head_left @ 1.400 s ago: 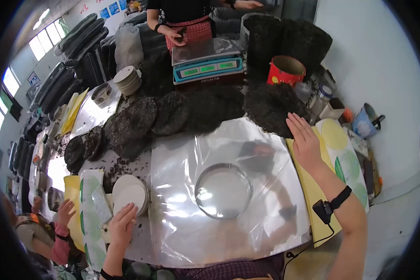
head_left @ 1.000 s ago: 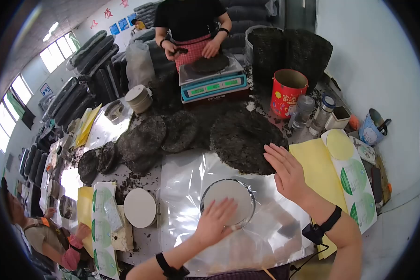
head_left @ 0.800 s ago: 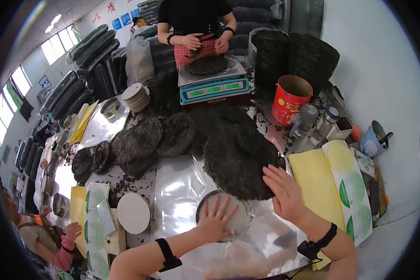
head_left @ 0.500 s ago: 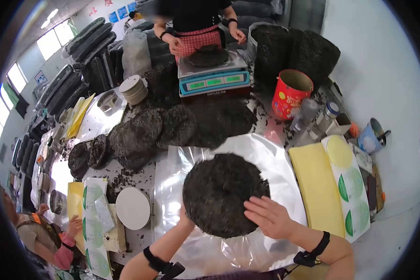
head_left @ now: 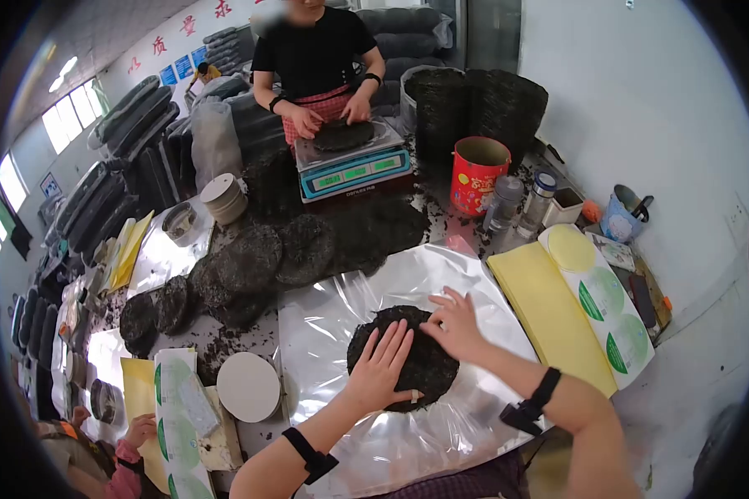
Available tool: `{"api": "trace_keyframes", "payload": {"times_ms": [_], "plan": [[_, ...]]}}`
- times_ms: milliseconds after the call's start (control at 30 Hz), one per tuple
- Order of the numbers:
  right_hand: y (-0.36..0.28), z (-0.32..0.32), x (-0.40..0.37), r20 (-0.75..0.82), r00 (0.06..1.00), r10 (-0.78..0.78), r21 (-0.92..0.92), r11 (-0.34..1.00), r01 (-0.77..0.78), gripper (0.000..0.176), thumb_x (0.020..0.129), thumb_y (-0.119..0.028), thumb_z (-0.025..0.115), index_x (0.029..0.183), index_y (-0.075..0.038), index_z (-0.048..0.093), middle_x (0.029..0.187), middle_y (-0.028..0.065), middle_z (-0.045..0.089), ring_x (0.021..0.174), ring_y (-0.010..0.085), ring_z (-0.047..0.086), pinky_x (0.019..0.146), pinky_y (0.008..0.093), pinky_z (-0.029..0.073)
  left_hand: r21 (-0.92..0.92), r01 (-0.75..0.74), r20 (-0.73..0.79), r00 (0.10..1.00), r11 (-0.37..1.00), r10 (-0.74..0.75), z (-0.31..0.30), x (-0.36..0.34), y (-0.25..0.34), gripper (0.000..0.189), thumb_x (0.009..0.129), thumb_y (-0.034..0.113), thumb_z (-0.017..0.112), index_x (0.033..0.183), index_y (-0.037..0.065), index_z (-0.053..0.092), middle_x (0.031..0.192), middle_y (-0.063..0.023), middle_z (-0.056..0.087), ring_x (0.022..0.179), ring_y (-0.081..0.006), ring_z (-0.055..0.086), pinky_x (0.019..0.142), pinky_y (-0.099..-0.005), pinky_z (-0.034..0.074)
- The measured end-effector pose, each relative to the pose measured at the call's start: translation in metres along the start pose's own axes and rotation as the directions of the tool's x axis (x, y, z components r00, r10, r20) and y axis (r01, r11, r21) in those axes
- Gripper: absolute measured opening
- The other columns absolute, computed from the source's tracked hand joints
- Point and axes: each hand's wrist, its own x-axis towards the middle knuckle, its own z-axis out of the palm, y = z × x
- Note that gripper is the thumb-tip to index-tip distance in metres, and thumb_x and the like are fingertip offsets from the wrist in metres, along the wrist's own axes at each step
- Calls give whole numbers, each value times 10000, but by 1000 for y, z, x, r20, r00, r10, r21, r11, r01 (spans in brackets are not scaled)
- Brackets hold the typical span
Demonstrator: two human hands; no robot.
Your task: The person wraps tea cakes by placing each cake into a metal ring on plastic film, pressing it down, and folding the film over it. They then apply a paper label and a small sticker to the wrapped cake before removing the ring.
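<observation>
A dark round cake of what looks like dried seaweed (head_left: 429, 370) lies on shiny clear plastic sheets (head_left: 316, 416) in front of me. My left hand (head_left: 383, 370) rests flat on its left part, fingers stretched and the thumb out toward its lower edge. At the cake's upper right edge is my right hand (head_left: 458, 328). Its thumb and index finger come together at the rim while the other fingers are raised; what is pinched there is too small to make out.
More dark cakes (head_left: 250, 256) lie in an overlapping row beyond the plastic. Left are a white disc (head_left: 248, 387) and printed sheets (head_left: 175, 424); right, yellow sheets (head_left: 549, 324). A red tin (head_left: 478, 179) and bottles stand behind. Across the table, a co-worker handles a cake on a scale (head_left: 354, 173).
The cake, held up between both hands before, now lies on the plastic. My left hand has moved from its side onto its top; my right hand has shifted to the upper right edge.
</observation>
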Motion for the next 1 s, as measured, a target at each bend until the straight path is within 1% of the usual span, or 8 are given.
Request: {"api": "trace_keyframes", "payload": {"times_ms": [233,433,567,633,767,833,867,1000], "plan": [[-2,13,-10,140,989,-38,-106,993,53,280,766,-453,745,785,-174,740,1443,133,480,1450,360,237,1157,647,80,-64,-94,52,994,994,97,11,12,-18,1212,724,748,608,1493,-101,213,1592,-233,192,1497,-325,161,1213,-477,108],[20,-19,16,378,916,136,-42,991,-130,253,761,-430,749,803,-181,746,1423,128,505,1448,344,247,1153,646,90,-78,-98,63,993,992,103,13,16,-18,1204,740,760,591,1491,-102,212,1587,-242,197,1495,-330,168,1216,-440,129],[6,-12,10,-89,972,-218,-238,952,192,185,783,-314,702,780,-130,712,1231,134,610,1339,312,410,1104,549,315,-56,-151,131,979,987,157,27,19,-25,1120,810,742,530,1492,-94,232,1588,-237,205,1494,-329,172,1213,-441,131],[-16,-24,3,372,772,-515,72,845,529,89,764,-199,655,790,-114,663,1038,85,644,1141,269,563,981,412,458,-27,-152,133,979,988,154,36,15,-26,1091,833,731,512,1487,-100,241,1585,-245,208,1490,-344,177,1211,-448,133],[-10,-3,-11,674,575,-463,-83,727,682,83,733,-137,626,800,-88,618,929,50,628,983,246,614,879,361,500,-51,-152,125,979,987,158,30,23,-23,1045,862,714,484,1477,-102,267,1586,-248,204,1488,-348,181,1209,-447,135],[-14,-4,-17,261,704,-661,100,744,661,138,731,-119,616,855,-59,625,956,63,634,1004,260,610,916,377,491,12,-139,168,976,990,135,29,19,-20,1028,861,714,469,1490,-76,277,1595,-223,203,1495,-301,182,1210,-437,132],[-15,-4,-15,298,685,-665,152,742,653,386,733,-125,615,1104,-21,619,1200,121,606,1189,286,550,1028,392,436,-60,-166,147,974,984,173,31,19,-23,1012,871,701,480,1484,-78,276,1580,-277,186,1483,-372,179,1205,-464,143],[-26,12,-9,345,729,-591,24,783,622,766,723,-172,637,1437,-35,399,1504,147,384,1422,319,334,1166,472,273,55,-116,366,926,992,88,40,23,-24,1020,865,700,496,1492,-69,261,1579,-296,159,1480,-411,155,1200,-501,144]]}}
